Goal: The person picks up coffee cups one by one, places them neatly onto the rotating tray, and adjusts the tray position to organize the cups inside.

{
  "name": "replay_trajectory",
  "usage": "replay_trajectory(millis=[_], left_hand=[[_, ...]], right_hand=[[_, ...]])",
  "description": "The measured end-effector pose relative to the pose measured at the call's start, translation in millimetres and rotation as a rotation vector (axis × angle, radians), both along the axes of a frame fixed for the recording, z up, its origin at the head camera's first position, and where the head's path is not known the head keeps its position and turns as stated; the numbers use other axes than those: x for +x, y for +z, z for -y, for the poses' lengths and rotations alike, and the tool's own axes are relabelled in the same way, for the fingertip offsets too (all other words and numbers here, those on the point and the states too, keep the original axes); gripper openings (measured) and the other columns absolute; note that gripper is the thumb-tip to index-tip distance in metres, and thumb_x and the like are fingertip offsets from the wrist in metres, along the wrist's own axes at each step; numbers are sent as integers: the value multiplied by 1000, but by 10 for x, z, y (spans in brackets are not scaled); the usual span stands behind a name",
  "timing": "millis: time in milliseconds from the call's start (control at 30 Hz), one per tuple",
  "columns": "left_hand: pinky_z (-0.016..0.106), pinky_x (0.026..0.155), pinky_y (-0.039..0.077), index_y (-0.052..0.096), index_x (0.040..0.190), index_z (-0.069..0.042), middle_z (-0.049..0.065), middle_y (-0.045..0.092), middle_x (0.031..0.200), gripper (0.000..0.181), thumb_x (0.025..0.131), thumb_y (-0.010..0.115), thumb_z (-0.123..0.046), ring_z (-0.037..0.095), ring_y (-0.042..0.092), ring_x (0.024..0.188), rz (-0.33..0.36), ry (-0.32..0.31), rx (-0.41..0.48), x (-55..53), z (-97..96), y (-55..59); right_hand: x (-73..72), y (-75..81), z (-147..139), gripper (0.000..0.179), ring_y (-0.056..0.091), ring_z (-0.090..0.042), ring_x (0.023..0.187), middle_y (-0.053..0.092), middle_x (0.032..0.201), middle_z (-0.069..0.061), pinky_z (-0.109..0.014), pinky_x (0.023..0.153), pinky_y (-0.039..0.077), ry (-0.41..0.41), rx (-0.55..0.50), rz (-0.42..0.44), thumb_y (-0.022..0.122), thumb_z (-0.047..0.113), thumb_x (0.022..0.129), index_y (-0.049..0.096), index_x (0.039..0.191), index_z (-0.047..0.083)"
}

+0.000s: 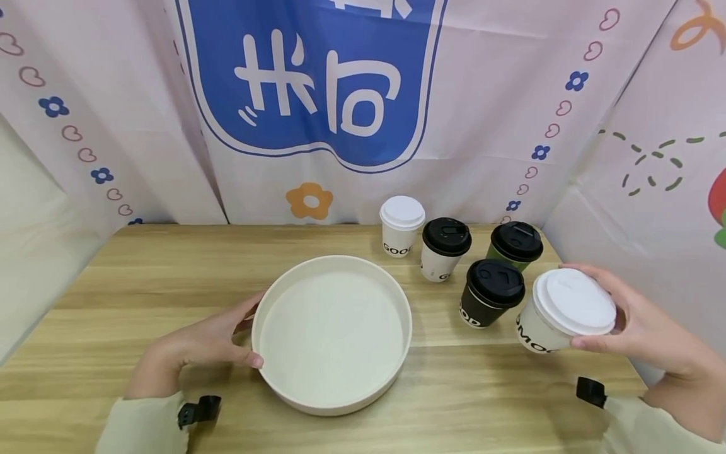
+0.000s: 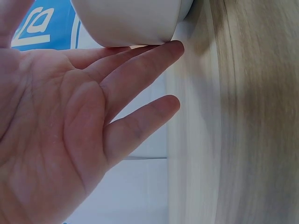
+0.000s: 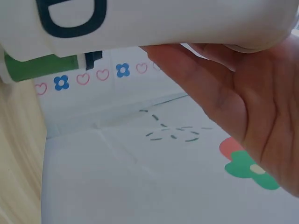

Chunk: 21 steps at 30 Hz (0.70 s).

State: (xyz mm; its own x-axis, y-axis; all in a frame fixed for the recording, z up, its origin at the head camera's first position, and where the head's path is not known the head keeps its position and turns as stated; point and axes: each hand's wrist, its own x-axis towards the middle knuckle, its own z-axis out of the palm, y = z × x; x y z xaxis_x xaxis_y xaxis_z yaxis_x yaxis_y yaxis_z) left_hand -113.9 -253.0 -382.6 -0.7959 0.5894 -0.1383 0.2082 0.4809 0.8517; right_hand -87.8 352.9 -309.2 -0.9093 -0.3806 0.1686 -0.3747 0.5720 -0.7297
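My left hand is at the left side of a round cream tray, thumb near the rim. In the left wrist view, the fairly straight fingers touch the outside of the tray, and the little finger stands apart. On the right, my right hand grips a large white paper cup with a white lid, fingers and thumb around its upper part. The right wrist view has this cup across its top; whether its base touches the table cannot be told.
Beside the held cup stands a black cup with a black lid. Behind are a green cup, a white cup with black lid and a small white-lidded cup. Printed cloth hangs behind the wooden table.
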Motion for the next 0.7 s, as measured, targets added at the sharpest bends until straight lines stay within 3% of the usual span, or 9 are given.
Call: replay_trajectory(millis=[367, 700], left_hand=[[19, 106, 41, 10, 159, -5, 23, 21, 162, 112, 78, 86, -19, 51, 31, 144, 14, 14, -8, -26, 1, -27], [15, 103, 40, 10, 159, -6, 25, 21, 162, 112, 77, 86, -20, 52, 31, 143, 4, 7, -5, -2, -6, 8]], right_hand=[[-1, 177, 285, 99, 57, -5, 104, 55, 131, 0, -13, 82, 49, 145, 46, -39, 86, -7, 64, 37, 149, 9], [-11, 202, 464, 99, 57, -4, 101, 51, 132, 7, -17, 78, 52, 151, 155, -60, 91, 7, 65, 38, 148, 18]])
